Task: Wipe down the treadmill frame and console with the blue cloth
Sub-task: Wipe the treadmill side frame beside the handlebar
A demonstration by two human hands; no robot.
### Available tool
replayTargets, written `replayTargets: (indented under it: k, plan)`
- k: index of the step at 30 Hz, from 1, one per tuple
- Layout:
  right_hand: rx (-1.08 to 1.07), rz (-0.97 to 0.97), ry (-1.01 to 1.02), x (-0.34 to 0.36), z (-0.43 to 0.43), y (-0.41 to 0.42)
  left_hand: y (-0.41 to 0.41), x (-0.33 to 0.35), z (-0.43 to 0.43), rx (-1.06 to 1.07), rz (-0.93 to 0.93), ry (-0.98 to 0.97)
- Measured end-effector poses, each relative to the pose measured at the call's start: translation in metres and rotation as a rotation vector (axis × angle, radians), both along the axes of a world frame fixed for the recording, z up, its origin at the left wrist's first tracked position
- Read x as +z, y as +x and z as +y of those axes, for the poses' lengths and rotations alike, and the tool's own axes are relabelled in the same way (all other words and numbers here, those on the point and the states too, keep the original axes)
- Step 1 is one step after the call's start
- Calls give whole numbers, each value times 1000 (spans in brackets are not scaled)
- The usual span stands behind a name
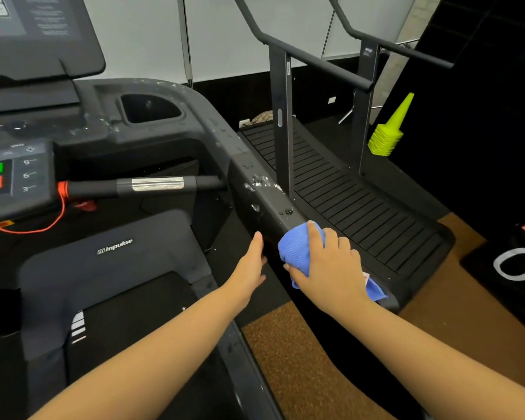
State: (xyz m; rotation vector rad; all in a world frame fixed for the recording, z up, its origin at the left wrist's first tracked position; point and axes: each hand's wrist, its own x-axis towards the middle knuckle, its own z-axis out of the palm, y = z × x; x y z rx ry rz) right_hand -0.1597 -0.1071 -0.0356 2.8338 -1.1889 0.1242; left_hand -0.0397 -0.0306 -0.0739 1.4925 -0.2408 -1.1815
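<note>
- Now the right hand (331, 265) squeezes the blue cloth (296, 248) round the end of the treadmill's side arm (264, 195), likely so it can rub all round.
- The left hand (250, 268) lies flat, fingers straight, against the arm's inner side, maybe to stay steady.
- The cloth is bunched, soft and bright blue, with a corner poking out under the wrist.
- White wet spots (261, 184) dot the arm and console (103, 128), so more wiping seems needed.

I note a pale wall (140, 34) across the back, with a black band along its base. A curved slat-belt treadmill (346, 189) stands in front, dark handrails (315, 60) above. Lime cones (387, 137) are stacked just beyond it. The floor (297, 359) is speckled brown, and a black mat (482, 253) with white markings lies on the right.
</note>
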Motion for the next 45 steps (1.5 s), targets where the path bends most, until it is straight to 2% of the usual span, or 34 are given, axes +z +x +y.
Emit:
replayTargets:
  k: [5,10,14,18,20,29,32,34,42,45]
  plan:
    - [-9,-1,-32,-5,-2,5,-8,-9,-9,38,7,-3]
    - [-4,-12,-90,-9,-5,9,-21,-16,-13,77,88,-191]
    - [-1,10,-86,-9,-6,19,-22,-22,-14,147,168,-236]
    - [0,25,-79,-5,-7,32,-26,-28,-13,243,14,-195]
    - [11,29,-65,-5,-9,38,-28,-26,-13,168,-77,-200]
    - [59,42,-73,-2,-23,93,-27,-38,-14,147,-117,-214]
    - [54,73,-120,-6,-31,122,-23,-34,-12,102,105,-277]
    - [41,102,-157,-8,-34,140,-20,-29,-11,77,179,-300]
    - [74,186,-256,-5,-44,200,-12,-21,-7,72,228,-267]
    - [111,208,-236,-3,-47,206,-9,-21,-7,78,244,-270]
